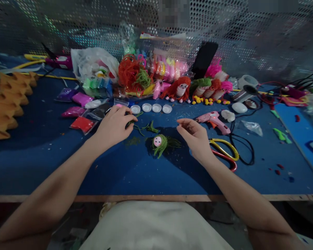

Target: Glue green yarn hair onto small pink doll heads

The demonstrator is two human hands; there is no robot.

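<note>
On the left, my left hand [116,125] reaches down to the table, thumb and fingers curved round strands of dark green yarn [139,130]. Its far fingers are partly hidden. A small bundle of green yarn [152,127] lies just right of it. Between my hands rests a little doll head with a pink face [158,140] and green yarn hair [163,145]. My right hand [195,138] hovers right of the doll head, fingers loosely bent, with a gap to the thumb and nothing seen in it. Scissors [228,147] with yellow and red handles lie beside that wrist.
A pink glue gun [215,121] with a black cord lies right. Several white caps [157,108] form a row. Behind stand yarn-haired dolls [182,86], orange yarn [130,74], and a phone [205,59]. Clay packets [82,124] lie left, near an orange egg-tray shape [9,104].
</note>
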